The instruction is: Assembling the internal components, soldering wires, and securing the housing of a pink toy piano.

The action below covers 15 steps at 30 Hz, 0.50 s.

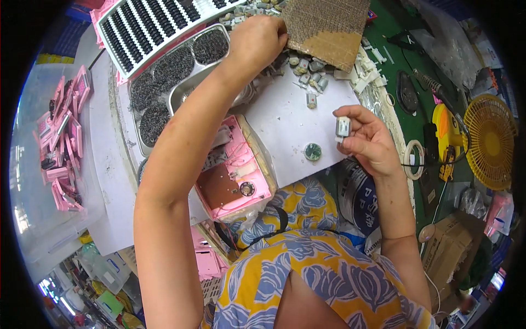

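My right hand (375, 143) pinches a small silver motor (343, 126) with a white tip between thumb and fingers, above the white work surface. My left hand (256, 43) reaches to the far side, its fingers curled at the heap of small motors (315, 77); whatever it grips is hidden. A single loose motor (312, 100) lies just in front of that heap. Near my body sits a pink plastic housing (257, 192) with thin wires and a round dark part. A small round dish (313, 152) with green contents stands below my right hand.
Metal trays of small dark parts (175, 71) and a white rack of black pieces (150, 33) stand at the far left. Cardboard (326, 30) overlies the heap's back. A clear bin of pink parts (66, 137) is left; a soldering iron (430, 82) and yellow fan (490, 142) are right.
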### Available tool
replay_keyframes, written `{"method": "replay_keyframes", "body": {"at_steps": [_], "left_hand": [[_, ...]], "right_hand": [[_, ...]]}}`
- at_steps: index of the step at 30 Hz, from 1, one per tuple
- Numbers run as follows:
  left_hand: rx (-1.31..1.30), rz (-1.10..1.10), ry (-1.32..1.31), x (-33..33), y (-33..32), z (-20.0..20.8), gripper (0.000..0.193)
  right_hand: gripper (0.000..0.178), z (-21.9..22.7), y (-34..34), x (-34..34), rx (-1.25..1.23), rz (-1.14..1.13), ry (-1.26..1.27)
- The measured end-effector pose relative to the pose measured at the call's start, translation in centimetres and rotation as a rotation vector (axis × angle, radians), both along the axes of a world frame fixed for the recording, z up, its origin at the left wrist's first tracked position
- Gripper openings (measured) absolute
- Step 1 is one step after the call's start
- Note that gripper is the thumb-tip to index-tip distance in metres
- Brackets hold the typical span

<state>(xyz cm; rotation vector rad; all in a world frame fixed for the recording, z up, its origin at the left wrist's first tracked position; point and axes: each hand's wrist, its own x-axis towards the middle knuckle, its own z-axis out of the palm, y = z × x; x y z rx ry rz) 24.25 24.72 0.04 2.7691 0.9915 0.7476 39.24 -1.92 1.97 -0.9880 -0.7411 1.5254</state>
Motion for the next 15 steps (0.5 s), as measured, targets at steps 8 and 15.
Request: {"method": "replay_keyframes", "body": {"at_steps": [8,15], "left_hand": [[-0.381,0.089,-0.434,-1.0,-0.5,0.8,0.020],[-0.461,-0.012,-0.518,-5.6,-7.4,5.6,0.012]], "right_hand": [[0.041,-1.4,-1.4,-0.6,0.023,0.048,-0.658],[0.036,-1.0,-1.3,-2.8,-0.013,0.165,-1.095]]}}
